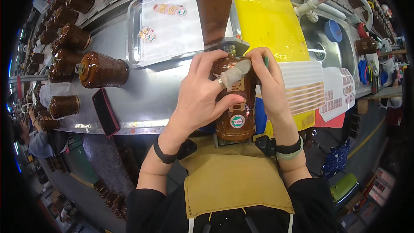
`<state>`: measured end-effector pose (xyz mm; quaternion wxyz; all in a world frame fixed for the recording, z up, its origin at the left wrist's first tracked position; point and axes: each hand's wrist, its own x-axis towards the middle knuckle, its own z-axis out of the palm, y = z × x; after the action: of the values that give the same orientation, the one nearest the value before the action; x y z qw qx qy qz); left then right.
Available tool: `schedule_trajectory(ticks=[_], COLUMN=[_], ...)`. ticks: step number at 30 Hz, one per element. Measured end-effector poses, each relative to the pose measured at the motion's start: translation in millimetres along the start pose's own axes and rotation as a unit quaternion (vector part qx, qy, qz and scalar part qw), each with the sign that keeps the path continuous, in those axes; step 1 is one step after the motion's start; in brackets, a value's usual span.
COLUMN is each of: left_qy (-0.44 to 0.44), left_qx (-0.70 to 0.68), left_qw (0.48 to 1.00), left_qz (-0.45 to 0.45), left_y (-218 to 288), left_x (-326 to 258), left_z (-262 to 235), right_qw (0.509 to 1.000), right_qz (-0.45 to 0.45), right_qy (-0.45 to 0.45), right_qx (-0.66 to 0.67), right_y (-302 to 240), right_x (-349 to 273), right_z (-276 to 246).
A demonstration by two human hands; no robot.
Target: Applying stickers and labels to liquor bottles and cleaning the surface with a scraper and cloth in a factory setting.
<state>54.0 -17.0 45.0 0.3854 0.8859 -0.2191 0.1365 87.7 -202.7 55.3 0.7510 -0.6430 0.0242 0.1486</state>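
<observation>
Mustard-coloured apron cloth [237, 183] lies nearest my remote viewpoint, at six o'clock if I take the glossy brown bottle [241, 110] as the dial's centre. That bottle stands between the hands at the near edge of the metal tabletop [148, 87], neck toward twelve, base toward six; I can't judge its tilt. My left hand [199, 90], at nine, arches half open over its shoulder, thumb stretched across the front. My right hand [271, 82], at two, is more closed, fingers bent in at the other shoulder beside a green sliver [265, 62]. A pale crumpled piece [233, 75] shows between them, and I can't tell which hand, if either, grips it. I read this as working at the bottle's upper front, above a round sticker [237, 121] already on it. Next, I judge, calls for steadying the glass with one side while the other smooths whatever is being set. Loose stickers [169, 9] wait on the white-lined tray [134, 39] at eleven, printed sheets [338, 92] at three, and a phone [105, 112] at nine.
</observation>
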Motion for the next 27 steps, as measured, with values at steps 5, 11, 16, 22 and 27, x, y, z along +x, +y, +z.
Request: schedule_trajectory(ticks=[5,11,16,22,27], left_qy=[0.025,0.118,0.167,0.18,0.183], left_qx=[0.007,-0.266,-0.465,-0.502,-0.479], left_qw=[0.999,0.941,0.806,0.786,0.801], left_qz=[0.034,-0.175,-0.326,-0.312,-0.309], left_y=[-8.4,-3.3,11.2,9.9,9.0], left_x=[-1.9,-5.4,11.8,9.5,8.8], left_z=[6.4,14.1,34.7,41.7,43.8], right_qw=[1.0,0.998,0.987,0.989,0.989], right_qz=[-0.025,-0.028,-0.045,-0.044,-0.049], right_qy=[0.0,0.004,0.034,0.024,0.016], right_qx=[-0.01,-0.051,-0.149,-0.139,-0.136], right_y=[2.7,0.9,1.0,2.4,0.7], right_x=[1.4,7.3,9.3,10.1,11.8], right_z=[-1.1,-0.4,5.7,4.2,3.3])
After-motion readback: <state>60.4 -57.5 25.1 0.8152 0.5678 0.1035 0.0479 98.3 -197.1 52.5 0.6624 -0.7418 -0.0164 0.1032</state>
